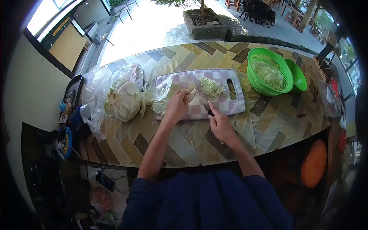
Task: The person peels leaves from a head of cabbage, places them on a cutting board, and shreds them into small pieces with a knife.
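My right hand [222, 128] is closed around the black handle of a knife [204, 100], its blade pointing away from me across the checkered cutting board [235, 106]. On the board, my left hand [178, 105] has its fingers bent and pressed together on a small pale cabbage piece [192, 94], just left of the blade. Shredded cabbage [212, 87] lies in a small heap right of the blade. Loose cabbage leaves [158, 94] rest at the board's left end, partly behind my left hand. Farther left sits a large cut cabbage [125, 100] beside clear plastic.
A green basket [286, 73] of shredded cabbage stands right of the board, against a green bowl [298, 76]. Plastic bags [94, 117] and a black tray [76, 85] are at the left. Below the table's right edge is an orange round object [314, 163].
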